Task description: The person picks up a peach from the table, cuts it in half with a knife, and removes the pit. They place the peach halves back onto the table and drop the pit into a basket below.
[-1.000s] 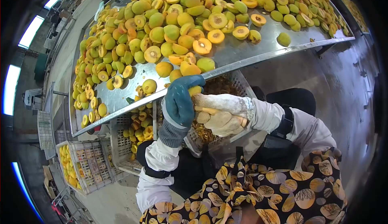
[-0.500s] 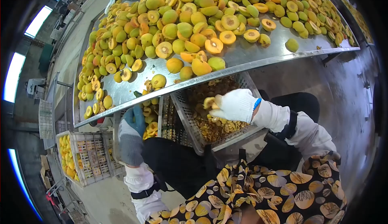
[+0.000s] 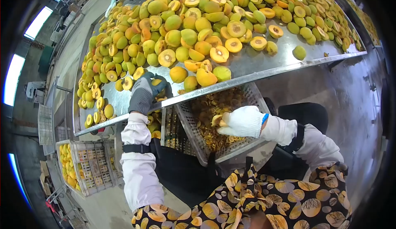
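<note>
Head view: the small tool in the white-gloved right hand (image 3: 243,121) is mostly hidden; fingers curled round it, above the grey perforated plastic crate (image 3: 255,94). A long stainless steel table (image 3: 251,59) is seen. A round yellow-green fruit (image 3: 156,82) is enclosed by the blue-grey gloved left hand (image 3: 145,92), fingers bent over it.

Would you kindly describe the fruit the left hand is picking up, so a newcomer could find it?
Start at the steel table heaped with fruit and follow its near edge leftward. The left hand, in a grey-and-blue glove, closes over one yellow fruit; it alone is under gloved fingers, just apart from the pile.
</note>
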Tool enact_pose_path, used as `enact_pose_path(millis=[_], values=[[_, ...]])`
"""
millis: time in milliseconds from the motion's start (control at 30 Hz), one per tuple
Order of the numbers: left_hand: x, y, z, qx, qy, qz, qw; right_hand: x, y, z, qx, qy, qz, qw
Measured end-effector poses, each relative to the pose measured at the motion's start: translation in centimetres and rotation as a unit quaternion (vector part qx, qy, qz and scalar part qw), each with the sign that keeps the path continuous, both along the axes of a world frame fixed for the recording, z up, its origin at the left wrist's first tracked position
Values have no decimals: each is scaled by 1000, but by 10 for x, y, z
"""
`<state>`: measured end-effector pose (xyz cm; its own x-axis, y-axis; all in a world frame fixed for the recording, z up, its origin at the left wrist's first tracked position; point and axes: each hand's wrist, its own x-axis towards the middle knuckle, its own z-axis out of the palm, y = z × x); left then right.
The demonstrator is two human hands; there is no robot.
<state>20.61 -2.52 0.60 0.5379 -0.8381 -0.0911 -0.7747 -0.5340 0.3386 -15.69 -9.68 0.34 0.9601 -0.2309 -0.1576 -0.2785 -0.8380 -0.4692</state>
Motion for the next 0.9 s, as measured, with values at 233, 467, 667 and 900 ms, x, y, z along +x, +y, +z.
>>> enact_pose_path(millis=[233,467,667,900], values=[[-6,-3,-1,24,-3,-121,992,2,0,22,219,-19,-87,972],[-34,20,24,-343,608,42,715,-1,-5,62,659,26,-176,731],[-193,15,19,-431,442,-83,782,6,-4,63,731,-4,-191,655],[-220,18,20,-387,201,-43,899,5,5,36,171,-189,-157,954]])
